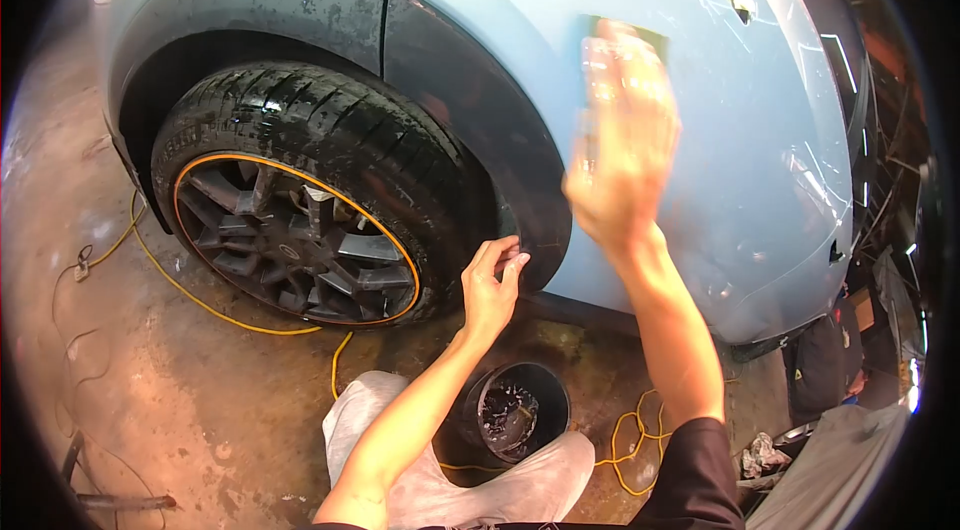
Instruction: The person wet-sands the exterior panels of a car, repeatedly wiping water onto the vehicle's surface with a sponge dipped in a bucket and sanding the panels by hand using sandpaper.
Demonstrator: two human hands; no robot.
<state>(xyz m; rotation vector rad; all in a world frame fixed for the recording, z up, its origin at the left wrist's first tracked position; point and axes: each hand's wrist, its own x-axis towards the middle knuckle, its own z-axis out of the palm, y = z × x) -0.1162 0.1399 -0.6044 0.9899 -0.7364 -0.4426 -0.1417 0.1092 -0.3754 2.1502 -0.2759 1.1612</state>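
My right hand (630,140), wet and blurred by motion, lies with its fingers together against the pale blue car panel (735,200). Under the fingertips it presses a thin olive-dark sheet that looks like sandpaper (655,42); most of the sheet is hidden by the hand. Lower and to the left, my left hand (492,280) pinches the inner edge of the black wheel arch trim (500,110), close to its lower end. Just left of it stands the wet tire (330,110), around a black wheel rim with an orange ring (412,265).
Between my knees is a black bucket (565,400) with dark liquid in it. A yellow cord (225,318) runs over the concrete floor (230,400) and coils at the right. Dark bags (822,365) and grey cloth (840,470) lie at the right.
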